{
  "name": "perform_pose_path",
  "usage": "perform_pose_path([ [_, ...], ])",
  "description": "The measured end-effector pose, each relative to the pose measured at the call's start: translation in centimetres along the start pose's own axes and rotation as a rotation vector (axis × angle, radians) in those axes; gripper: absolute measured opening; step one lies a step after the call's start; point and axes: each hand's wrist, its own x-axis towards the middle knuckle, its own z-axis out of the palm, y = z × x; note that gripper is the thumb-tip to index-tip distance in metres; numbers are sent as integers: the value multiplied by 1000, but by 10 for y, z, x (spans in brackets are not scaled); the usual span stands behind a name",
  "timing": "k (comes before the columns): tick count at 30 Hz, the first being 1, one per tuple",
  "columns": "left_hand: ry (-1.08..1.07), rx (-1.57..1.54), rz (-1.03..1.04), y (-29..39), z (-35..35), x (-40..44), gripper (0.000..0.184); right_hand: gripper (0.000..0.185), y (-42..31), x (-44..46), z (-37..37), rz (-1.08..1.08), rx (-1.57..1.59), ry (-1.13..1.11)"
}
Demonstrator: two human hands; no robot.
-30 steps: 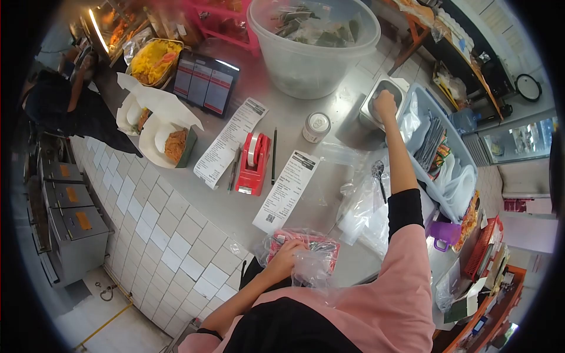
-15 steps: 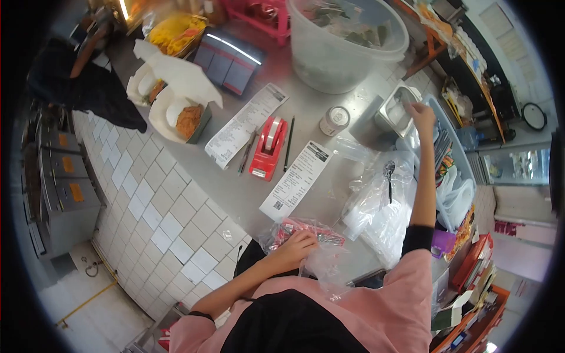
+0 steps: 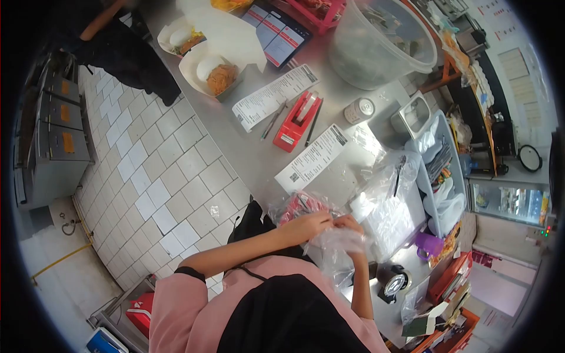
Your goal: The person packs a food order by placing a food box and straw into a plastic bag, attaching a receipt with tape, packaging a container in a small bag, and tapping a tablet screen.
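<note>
Close to my body at the table's front edge is a clear plastic bag [image 3: 338, 259] with something red-patterned [image 3: 303, 206] inside. My left hand [image 3: 310, 227] is closed on the bag's gathered top. Beside it, my right hand [image 3: 349, 226] pinches the same plastic, its fingers nearly touching the left ones. A printed receipt [image 3: 312, 157] lies just beyond the bag. Past that are a red tape dispenser [image 3: 296, 123], pens and a longer receipt [image 3: 276, 96]. Right of my hands, a stack of clear plastic bags [image 3: 391, 212] has a black spoon [image 3: 399, 175] on it.
A can [image 3: 359, 110], a metal container [image 3: 411, 116] and a large translucent tub [image 3: 376, 53] stand farther back. A blue tray [image 3: 438, 176] of packets and a purple mug [image 3: 429, 245] sit right. Open food boxes [image 3: 209, 73] and a tablet [image 3: 273, 29] are far left. Another person [image 3: 123, 56] stands beyond.
My right hand has come back from the metal container to the bag beside my left hand. The head view has shifted, so the table items appear farther up and right.
</note>
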Motion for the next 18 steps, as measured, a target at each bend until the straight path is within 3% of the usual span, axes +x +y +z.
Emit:
perform_pose_path([
  [1,-10,-1,5,-1,-1,0,30,11,0,-3,-2,-98,-59,-17],
  [5,32,9,26,2,-13,0,32,22,2,-23,-9,168,55,112],
  [7,50,36,50,5,-15,3,31,26,24,-31,-4,135,99,166],
  [10,-18,43,67,3,-14,9,31,24,43,-37,6,138,-91,138],
  [16,-58,199,9,-13,-14,18,29,27,10,-39,25,-190,-116,194],
  [18,-59,-18,-327,-21,-22,24,31,25,17,-39,37,-140,-40,221],
])
